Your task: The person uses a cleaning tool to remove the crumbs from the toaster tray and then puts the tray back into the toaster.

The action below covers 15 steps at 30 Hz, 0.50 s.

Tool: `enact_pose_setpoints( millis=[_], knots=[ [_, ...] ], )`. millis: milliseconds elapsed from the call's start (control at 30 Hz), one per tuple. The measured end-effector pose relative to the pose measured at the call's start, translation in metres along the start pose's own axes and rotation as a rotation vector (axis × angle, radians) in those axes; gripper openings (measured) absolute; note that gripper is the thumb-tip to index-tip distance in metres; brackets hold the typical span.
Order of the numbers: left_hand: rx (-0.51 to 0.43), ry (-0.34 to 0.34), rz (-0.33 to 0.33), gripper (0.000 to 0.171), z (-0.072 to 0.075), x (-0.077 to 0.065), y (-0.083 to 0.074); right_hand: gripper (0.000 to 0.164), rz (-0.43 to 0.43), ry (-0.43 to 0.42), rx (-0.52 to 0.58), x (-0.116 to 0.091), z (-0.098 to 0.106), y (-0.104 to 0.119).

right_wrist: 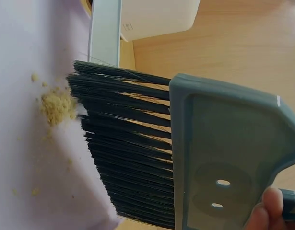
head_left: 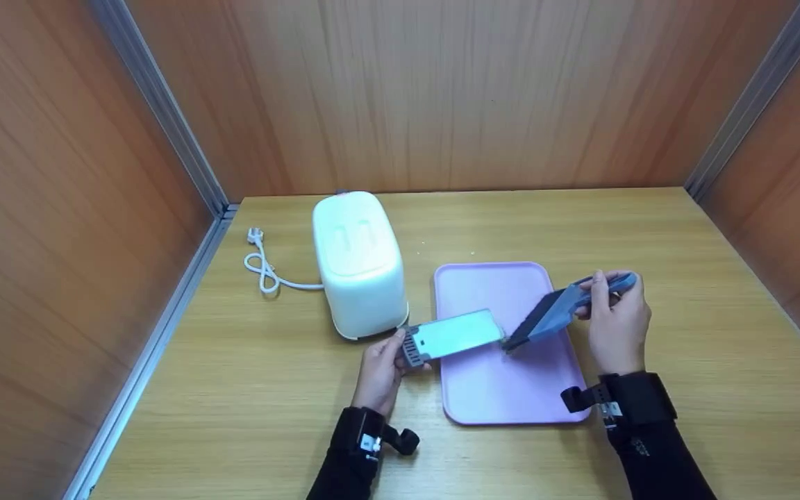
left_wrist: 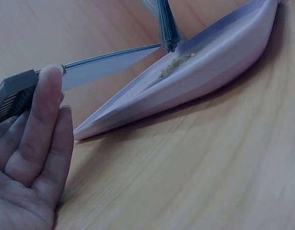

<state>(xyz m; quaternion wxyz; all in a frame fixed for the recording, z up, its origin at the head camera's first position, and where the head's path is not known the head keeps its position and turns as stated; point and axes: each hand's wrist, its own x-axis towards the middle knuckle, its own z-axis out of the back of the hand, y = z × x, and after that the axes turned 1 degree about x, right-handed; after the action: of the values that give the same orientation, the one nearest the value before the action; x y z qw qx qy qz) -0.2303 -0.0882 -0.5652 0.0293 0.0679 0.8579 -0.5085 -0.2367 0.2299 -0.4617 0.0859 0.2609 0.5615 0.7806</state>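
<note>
My left hand grips the dark slotted end of a flat toaster crumb tray, which reaches out over the left side of a lilac tray. A blue hand brush with dark bristles is held by its handle in my right hand. Its bristle tips are at the far end of the crumb tray; whether they touch it I cannot tell. Beneath the brush, a small heap of yellowish crumbs lies on the lilac tray, with loose bits scattered around.
A white toaster with a lid on top stands left of the lilac tray, close behind my left hand. Its white cord and plug lie on the wooden table. Wood-grain panels enclose the back and both sides.
</note>
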Motion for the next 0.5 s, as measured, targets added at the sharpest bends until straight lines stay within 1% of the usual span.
enact_pose_setpoints(
  millis=[133,267,400,500],
  knots=[
    [-0.001,0.005,-0.005,0.041,0.001,0.000,0.000,0.023,-0.006,-0.024,-0.004,0.004,0.006,0.000],
    [-0.004,0.003,0.005,0.040,0.000,0.001,0.000,0.023,0.000,-0.043,0.038,0.006,0.010,0.007],
    [-0.005,0.001,0.007,0.041,0.000,0.001,0.001,0.023,0.009,-0.034,0.143,0.005,0.006,0.016],
    [-0.006,0.000,0.007,0.041,0.000,0.001,0.000,0.023,-0.019,-0.018,0.291,0.003,-0.001,0.021]
  ],
)
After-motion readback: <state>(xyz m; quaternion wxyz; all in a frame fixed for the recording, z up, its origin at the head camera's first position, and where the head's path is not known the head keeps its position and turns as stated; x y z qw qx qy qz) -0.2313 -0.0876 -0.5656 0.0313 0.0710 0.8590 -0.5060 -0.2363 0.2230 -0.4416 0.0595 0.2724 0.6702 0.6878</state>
